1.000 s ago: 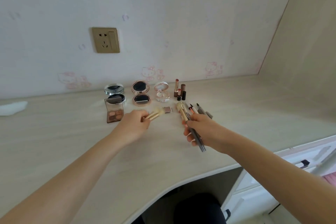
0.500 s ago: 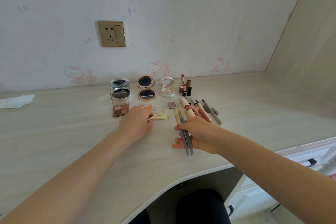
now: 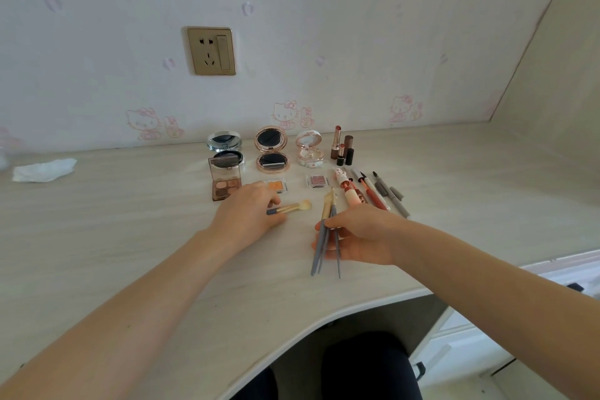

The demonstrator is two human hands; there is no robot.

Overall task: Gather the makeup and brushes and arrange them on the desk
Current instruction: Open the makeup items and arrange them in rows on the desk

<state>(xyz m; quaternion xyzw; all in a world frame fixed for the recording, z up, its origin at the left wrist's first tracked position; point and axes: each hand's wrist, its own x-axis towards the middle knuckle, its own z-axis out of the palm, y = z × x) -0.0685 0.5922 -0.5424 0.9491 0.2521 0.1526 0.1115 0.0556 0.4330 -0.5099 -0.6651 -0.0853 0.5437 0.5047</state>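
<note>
Pale wood-grain surface [image 3: 130,237], a wall of faint pink cartoon stickers behind it, a brass socket [image 3: 211,51] above. The left hand [image 3: 250,214] has its fingers curled over the handle of a small brush [image 3: 293,205], bristles pointing right, low at the surface just in front of the orange pan [image 3: 276,186]. The right hand [image 3: 360,234] pinches a bundle of brushes [image 3: 325,237], thumb on top, grey handles fanning toward the near edge. Laying-down step, I'd say: set the small brush flat and square with the row, then peel brushes off the bundle one at a time, near the pencils [image 3: 378,193]. Compacts [image 3: 271,149] and lipsticks [image 3: 341,146] line the wall; a crumpled tissue [image 3: 43,169] sits far left.
</note>
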